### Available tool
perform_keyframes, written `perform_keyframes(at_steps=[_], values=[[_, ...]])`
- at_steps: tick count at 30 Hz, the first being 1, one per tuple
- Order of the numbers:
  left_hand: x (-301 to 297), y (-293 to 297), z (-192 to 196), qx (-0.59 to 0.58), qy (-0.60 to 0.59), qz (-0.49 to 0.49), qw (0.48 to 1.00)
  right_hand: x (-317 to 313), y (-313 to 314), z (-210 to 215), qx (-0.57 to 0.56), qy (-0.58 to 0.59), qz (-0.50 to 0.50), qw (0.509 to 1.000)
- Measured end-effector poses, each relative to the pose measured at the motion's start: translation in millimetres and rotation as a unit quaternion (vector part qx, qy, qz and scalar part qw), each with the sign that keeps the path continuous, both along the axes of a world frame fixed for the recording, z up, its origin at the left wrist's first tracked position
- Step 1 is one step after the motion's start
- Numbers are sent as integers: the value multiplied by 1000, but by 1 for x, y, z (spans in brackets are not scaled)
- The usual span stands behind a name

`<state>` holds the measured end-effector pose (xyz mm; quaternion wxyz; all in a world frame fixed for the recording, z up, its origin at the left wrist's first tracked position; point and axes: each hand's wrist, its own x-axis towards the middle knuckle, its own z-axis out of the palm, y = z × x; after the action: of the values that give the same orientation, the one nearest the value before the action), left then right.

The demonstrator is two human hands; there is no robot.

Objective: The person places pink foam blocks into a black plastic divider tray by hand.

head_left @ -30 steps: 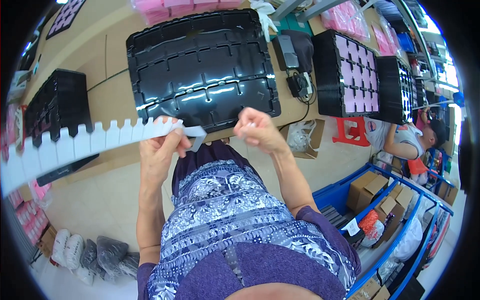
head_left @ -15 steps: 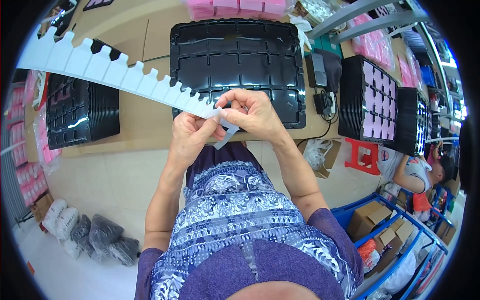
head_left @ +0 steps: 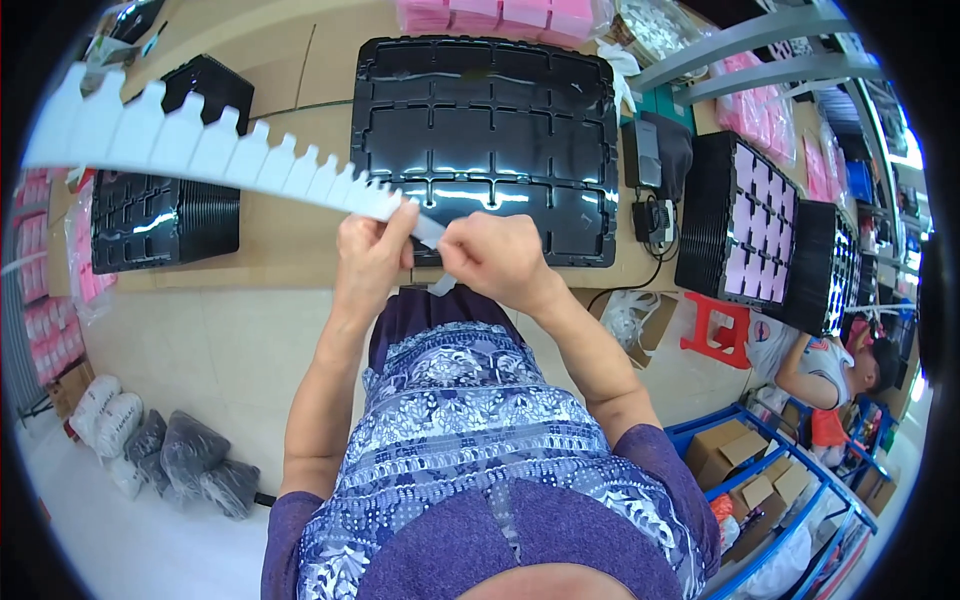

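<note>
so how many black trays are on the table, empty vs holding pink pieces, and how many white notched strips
empty black compartment trays or stacks: 2, the large one and the stack at the left
black trays holding pink pieces: 2
white notched strip, held in both hands: 1
total: 5

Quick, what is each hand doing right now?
Left hand: closed, pinching the near end of the long white notched strip.
Right hand: closed on the same strip end.

Blue-white patterned dress, purple short sleeves
</note>
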<state>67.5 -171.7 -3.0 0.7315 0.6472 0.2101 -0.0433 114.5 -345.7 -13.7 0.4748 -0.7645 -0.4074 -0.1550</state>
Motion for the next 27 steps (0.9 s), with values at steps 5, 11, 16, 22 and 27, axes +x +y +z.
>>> perform_keyframes(at_steps=[5,11,16,22,27], values=[[-65,68,-43,186,50,-51,980,24,-5,-26,-13,438,-41,898],[-105,101,-80,506,-30,-203,838,27,39,-56,-166,217,33,961],[-79,78,-83,418,-30,-162,893,28,51,-69,-281,138,-24,949],[-72,75,-66,290,53,-118,948,33,52,-77,-268,129,-25,954],[-64,77,-60,288,84,-143,943,25,61,-71,-356,22,-40,933]])
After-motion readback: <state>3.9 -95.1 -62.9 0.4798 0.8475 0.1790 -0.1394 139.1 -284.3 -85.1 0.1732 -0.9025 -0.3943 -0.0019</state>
